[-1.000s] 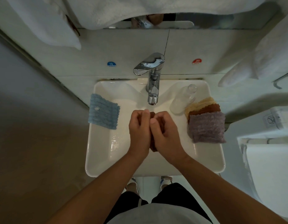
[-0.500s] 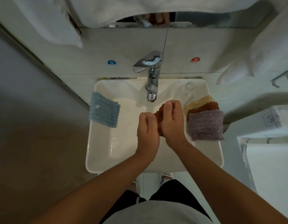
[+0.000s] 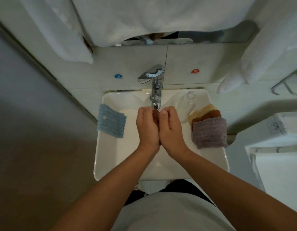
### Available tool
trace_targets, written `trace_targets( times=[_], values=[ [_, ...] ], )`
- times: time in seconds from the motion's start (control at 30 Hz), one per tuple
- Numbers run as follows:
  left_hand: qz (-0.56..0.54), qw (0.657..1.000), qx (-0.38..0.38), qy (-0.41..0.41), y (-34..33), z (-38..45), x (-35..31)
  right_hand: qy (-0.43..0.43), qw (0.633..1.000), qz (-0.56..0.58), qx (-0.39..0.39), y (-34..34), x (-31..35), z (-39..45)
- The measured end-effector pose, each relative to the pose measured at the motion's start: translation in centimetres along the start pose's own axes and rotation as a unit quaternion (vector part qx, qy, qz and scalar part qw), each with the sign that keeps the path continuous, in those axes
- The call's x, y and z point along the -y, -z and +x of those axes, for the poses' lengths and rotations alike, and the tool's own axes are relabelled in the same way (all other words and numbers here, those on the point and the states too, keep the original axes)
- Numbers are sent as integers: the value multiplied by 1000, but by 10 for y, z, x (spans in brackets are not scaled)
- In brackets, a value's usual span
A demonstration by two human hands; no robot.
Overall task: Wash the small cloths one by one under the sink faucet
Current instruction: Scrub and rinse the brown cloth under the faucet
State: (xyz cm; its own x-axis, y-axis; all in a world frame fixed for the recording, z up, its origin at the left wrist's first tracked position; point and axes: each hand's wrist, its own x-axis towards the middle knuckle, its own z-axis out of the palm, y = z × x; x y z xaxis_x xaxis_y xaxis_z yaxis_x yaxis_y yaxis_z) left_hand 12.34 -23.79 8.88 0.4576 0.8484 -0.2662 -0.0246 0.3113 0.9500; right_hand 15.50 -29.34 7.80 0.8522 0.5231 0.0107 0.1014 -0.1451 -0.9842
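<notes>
Since the last frame our hands have come level again, the brown cloth [image 3: 155, 116] now right under the faucet [image 3: 155, 104]. Left hand [image 3: 147, 129] and right hand [image 3: 171, 129] press together, fingers curled around it. The blue cloth [image 3: 111, 123] lies on the sink [image 3: 104, 164] rim; we judge the stack [image 3: 208, 129] unwashed.

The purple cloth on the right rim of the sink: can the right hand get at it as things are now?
Probably yes, but not at once. The purple cloth lies on top of the pile, uncovered, just beside the right hand, with nothing between them. That hand, with the left hand, now holds the brown cloth under the faucet.
</notes>
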Motion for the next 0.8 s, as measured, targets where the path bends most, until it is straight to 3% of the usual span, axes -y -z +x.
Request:
trace_targets(
  times=[0.07, 0.23, 0.37, 0.53, 0.67, 0.8],
  values=[
    [19, 1000, -15, -17, -2, 5, -4, 14, 999, -13, 29, 0, 5, 1],
    [90, 995, 50, 2, -5, -5, 1, -28, 998, 23, -49, 8, 12, 24],
    [99, 995, 5, -8, -4, 19, -5, 28, 998, -8, 47, 4, 14, 9],
    [105, 994, 28, 17, -11, 4, 0, -27, 999, 17, -24, 10, 10, 25],
    [104, 993, -27, 42, -5, 19, 5, 10, 997, -19, 80, 9, -2, 5],
    [70, 995, -2, 69, -7, -5, 17, -100, 995, 16, -10, 10, -15, 22]
  ],
)
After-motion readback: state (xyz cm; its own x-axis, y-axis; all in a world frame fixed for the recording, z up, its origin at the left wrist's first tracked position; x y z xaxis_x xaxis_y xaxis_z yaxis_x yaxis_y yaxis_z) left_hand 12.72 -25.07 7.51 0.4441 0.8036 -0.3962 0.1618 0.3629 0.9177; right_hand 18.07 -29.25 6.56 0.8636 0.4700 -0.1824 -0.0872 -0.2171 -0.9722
